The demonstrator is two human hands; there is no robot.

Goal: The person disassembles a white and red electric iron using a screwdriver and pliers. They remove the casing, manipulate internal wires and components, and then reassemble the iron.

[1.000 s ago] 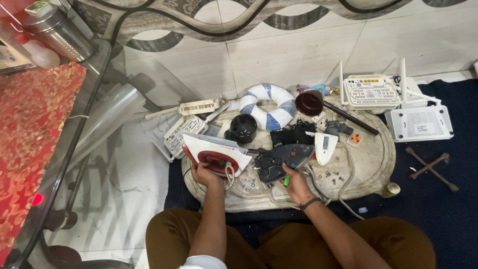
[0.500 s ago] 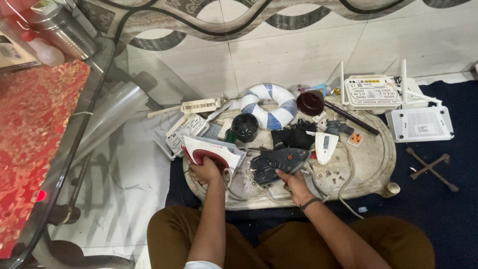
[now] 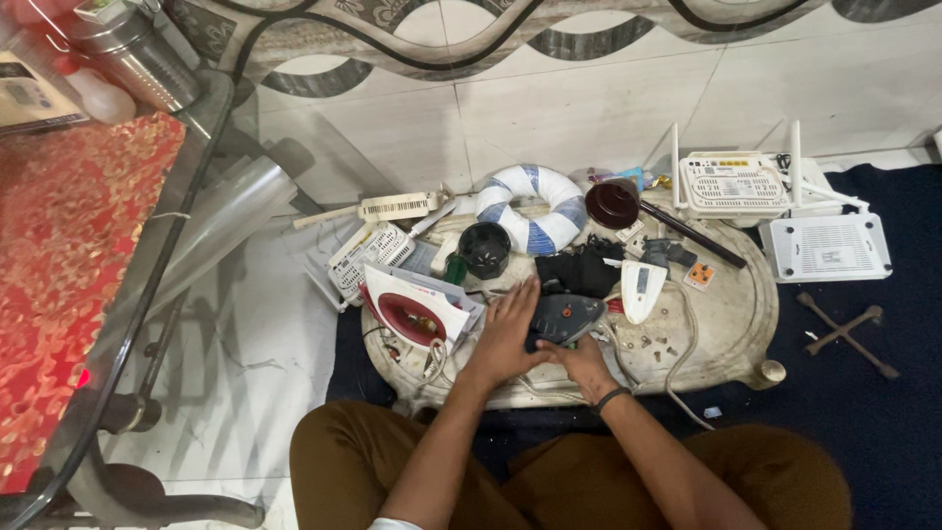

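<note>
Dark grey iron body shell [image 3: 567,316] sits on the oval worktop [image 3: 731,324], near its front-centre, directly ahead of the person.

Both hands are on it:
- left hand [image 3: 508,332] lies flat, palm down, against the shell's left edge. fingers [image 3: 520,294] are spread apart and point away from the body, pressing rather than clamped.
- right hand [image 3: 581,359] comes in from the near side, at the shell's lower edge. Its fingers are tucked under/behind the shell, so can't tell if curled on it or just resting.

Key relation: the shell's long axis runs roughly left-right, pointed nose toward the right, next to the white handle cover [image 3: 640,290]. So the shell lies right of the left palm and just beyond the right knuckles. L hand covers more of it and R hand has the near rim. Neither hand is clearly nearer, as both are touching.

Around it:
- red/white iron soleplate part [image 3: 412,316] just left of the L hand, tilted, on papers
- black cloth-like lump [image 3: 579,270] right behind the shell
- black round cap [image 3: 485,247] further back-left
- white/blue ring [image 3: 530,206] at the back edge
- small screws [image 3: 655,345] loose, right of the shell
- two white routers [image 3: 775,211] well apart, back-right
</note>
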